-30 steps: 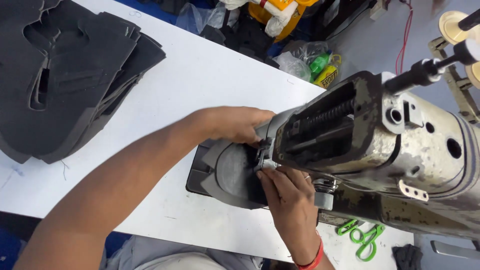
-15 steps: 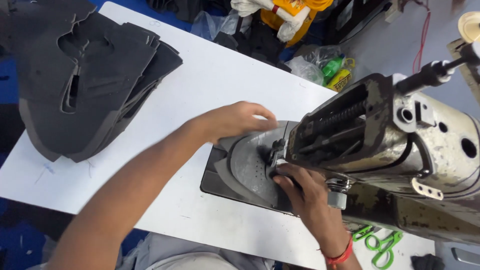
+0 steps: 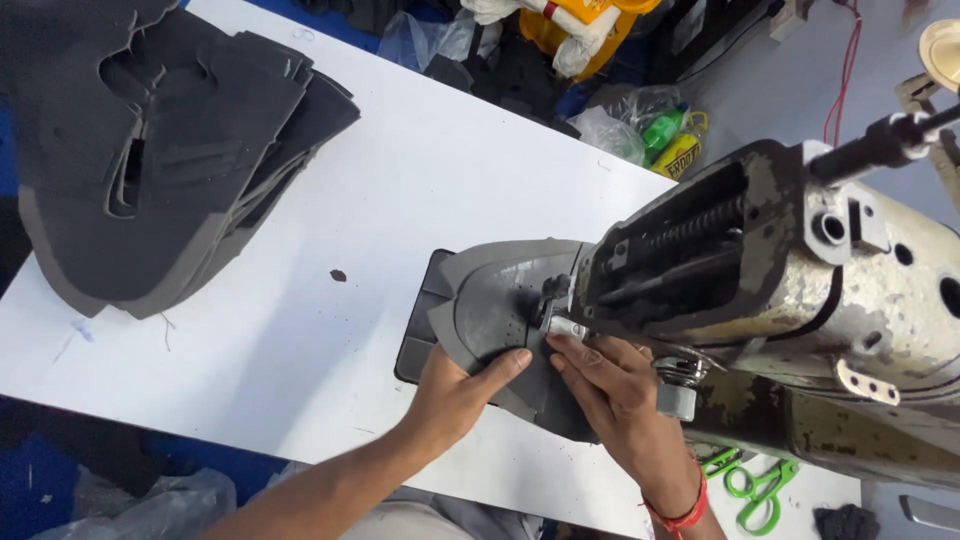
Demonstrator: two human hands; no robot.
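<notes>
Now both hands press a grey shoe panel under the needle of a worn sewing machine.

At ten o'clock a stack of dark foam cut pieces (image 3: 160,160) lies on the white table (image 3: 300,330), matte and jagged-edged. The left hand (image 3: 462,385) grips the near edge of the curved grey panel (image 3: 500,310), thumb on top. The right hand (image 3: 615,385), fingers flat and spread, pins the panel just beside the presser foot. At three o'clock stands the chipped metal sewing machine (image 3: 800,300); green-handled scissors (image 3: 750,485) lie at five o'clock.
</notes>
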